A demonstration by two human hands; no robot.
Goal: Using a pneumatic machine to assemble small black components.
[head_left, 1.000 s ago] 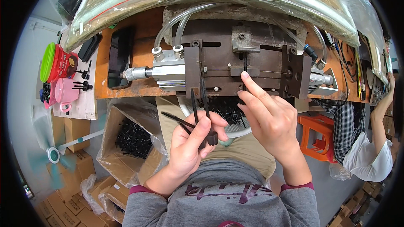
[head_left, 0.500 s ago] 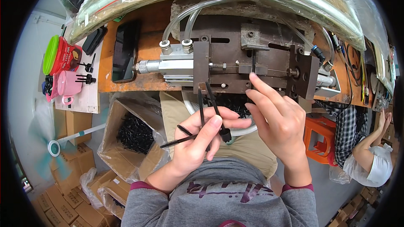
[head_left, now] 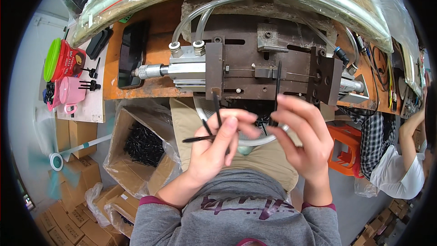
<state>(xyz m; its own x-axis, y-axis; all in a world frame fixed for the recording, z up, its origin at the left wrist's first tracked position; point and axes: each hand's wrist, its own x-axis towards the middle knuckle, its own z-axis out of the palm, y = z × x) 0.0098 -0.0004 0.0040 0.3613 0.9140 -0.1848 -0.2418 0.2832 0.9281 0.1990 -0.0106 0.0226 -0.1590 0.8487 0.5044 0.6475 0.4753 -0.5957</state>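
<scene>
My left hand [head_left: 210,150] is closed on several thin black mascara wands [head_left: 193,140], some pointing up and one out to the left; their lower ends are hidden by the fingers. A single black mascara wand [head_left: 278,84] stands nearly upright in a pinch of my right hand [head_left: 306,139], which is blurred. Its tip reaches up in front of the small dark block [head_left: 268,72] in the middle of the machine [head_left: 246,89]. A thin metal rod runs into that block from each side.
An air cylinder [head_left: 189,74] with clear hoses sits left of the machine, beside a black phone [head_left: 132,54]. Below it, a lined carton [head_left: 116,141] holds many black pieces. A fan [head_left: 57,161] stands at left; a person [head_left: 396,173] sits at right near an orange stool [head_left: 343,148].
My right hand has drawn back from the machine's middle block, now with an upright wand. The wand seen at the block is gone from there. Fewer wands show in my left hand.
</scene>
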